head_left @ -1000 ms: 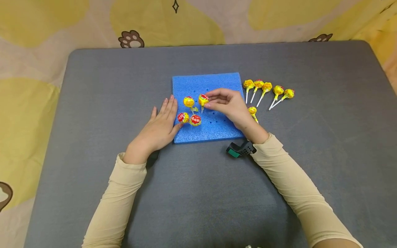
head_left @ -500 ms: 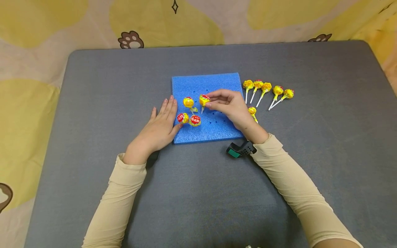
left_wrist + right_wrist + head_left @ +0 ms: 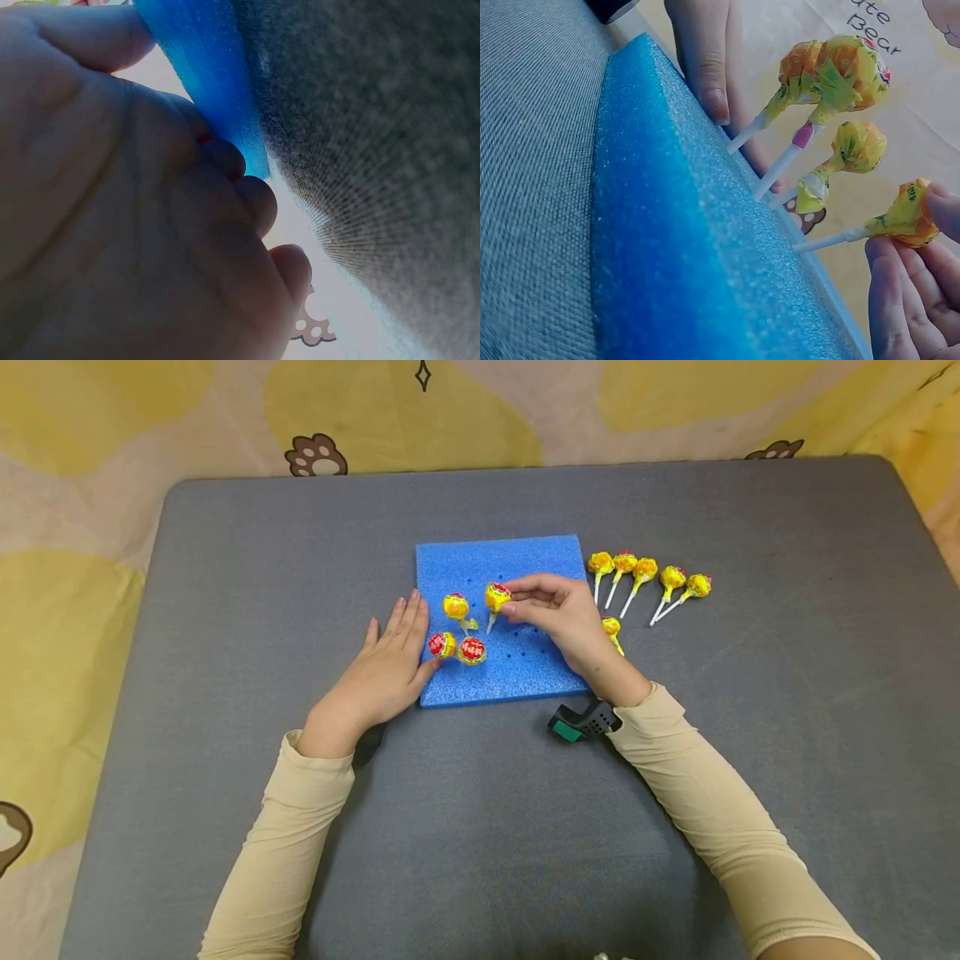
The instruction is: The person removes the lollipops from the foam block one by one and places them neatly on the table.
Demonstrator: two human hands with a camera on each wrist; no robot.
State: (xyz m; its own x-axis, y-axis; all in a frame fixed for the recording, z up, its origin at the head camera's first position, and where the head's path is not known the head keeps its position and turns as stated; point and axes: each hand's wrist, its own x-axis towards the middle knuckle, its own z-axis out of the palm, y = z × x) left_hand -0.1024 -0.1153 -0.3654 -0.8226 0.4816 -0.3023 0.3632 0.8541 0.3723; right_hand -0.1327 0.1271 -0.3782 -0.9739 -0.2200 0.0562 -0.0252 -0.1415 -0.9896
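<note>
A blue foam board [image 3: 510,681] with small holes lies on the table. My left hand [image 3: 382,668] rests along its left edge with straight fingers, the thumb over the near part. My right hand [image 3: 558,614] pinches a yellow lollipop [image 3: 497,597] by its wrapped head. In the right wrist view, the stick of that lollipop [image 3: 907,216] meets the foam's top at a slant; whether it sits in a hole I cannot tell. Several lollipops stand in the board's left part, among them a yellow one [image 3: 455,607] and a red-topped one [image 3: 472,650].
Right of the board, several lollipops [image 3: 645,571] lie loose on the grey table [image 3: 480,835]. Another lollipop [image 3: 611,628] lies partly behind my right wrist. A black wrist device [image 3: 583,722] sits under that wrist. A patterned yellow cloth [image 3: 405,422] hangs behind the table.
My right hand has shifted slightly up and to the right with the lollipop, whose stick now leans more. The left hand has kept its place.
</note>
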